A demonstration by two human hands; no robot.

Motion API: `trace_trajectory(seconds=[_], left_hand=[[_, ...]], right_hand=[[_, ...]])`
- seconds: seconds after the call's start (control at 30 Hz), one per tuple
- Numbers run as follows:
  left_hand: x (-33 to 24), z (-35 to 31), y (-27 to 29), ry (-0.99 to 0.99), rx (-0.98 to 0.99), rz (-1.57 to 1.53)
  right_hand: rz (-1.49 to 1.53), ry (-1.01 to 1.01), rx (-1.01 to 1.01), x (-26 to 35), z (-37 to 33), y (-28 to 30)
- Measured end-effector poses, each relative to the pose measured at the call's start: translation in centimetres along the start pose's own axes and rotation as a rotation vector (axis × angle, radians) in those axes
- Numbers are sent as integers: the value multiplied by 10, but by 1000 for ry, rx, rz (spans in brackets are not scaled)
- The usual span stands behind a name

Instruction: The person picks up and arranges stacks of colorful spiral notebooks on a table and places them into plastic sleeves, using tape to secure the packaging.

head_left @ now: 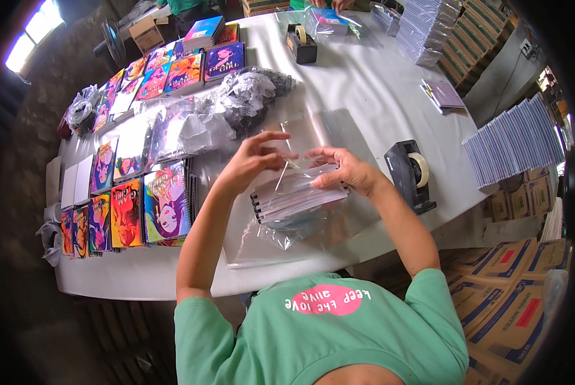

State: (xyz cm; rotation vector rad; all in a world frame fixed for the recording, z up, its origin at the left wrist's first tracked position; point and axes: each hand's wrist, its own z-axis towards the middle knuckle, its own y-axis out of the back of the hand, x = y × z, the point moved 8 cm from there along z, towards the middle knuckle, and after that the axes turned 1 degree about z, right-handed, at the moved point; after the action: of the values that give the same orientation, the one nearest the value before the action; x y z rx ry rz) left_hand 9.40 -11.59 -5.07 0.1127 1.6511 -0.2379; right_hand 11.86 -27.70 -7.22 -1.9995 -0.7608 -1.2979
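A stack of spiral notebooks (300, 196) in a clear plastic bag stands edge-up in front of me, black coils at its left end. My right hand (346, 171) is closed over the far right side of the stack, its thumb pressed on the plastic. My left hand (260, 160) hovers at the stack's far left; its index finger is stretched out while the other fingertips pinch a thin edge of clear plastic (292, 165). Beneath the stack lie flat clear plastic sheets (255, 250) on the white table (339, 83).
Right of my hands stands a black tape dispenser (411, 176); another tape dispenser (301, 45) is farther back. Colourful notebooks (165, 202) line the left side, near crumpled plastic (236, 106). Notebook piles (515, 141) and cartons (512, 301) are at right. Another person's hands (329, 5) work at the far edge.
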Motion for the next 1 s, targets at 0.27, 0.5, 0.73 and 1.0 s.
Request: trace_trajectory(seconds=[0.27,0.5,0.73,1.0], left_hand=[[-66,-22,31,-322,-327,-3],[-2,-59,-11,119,-478,487],[-40,-79,-75,-496,-120,1096],[-25,-109,-103,-1125,-204,1278]], right_hand=[[-288,28,-57,9,-4,7],[-861,393,-175,44,-20,-12],[-1492,744,-233,47,-65,-60],[-868,280,-1114,-22,-215,178]])
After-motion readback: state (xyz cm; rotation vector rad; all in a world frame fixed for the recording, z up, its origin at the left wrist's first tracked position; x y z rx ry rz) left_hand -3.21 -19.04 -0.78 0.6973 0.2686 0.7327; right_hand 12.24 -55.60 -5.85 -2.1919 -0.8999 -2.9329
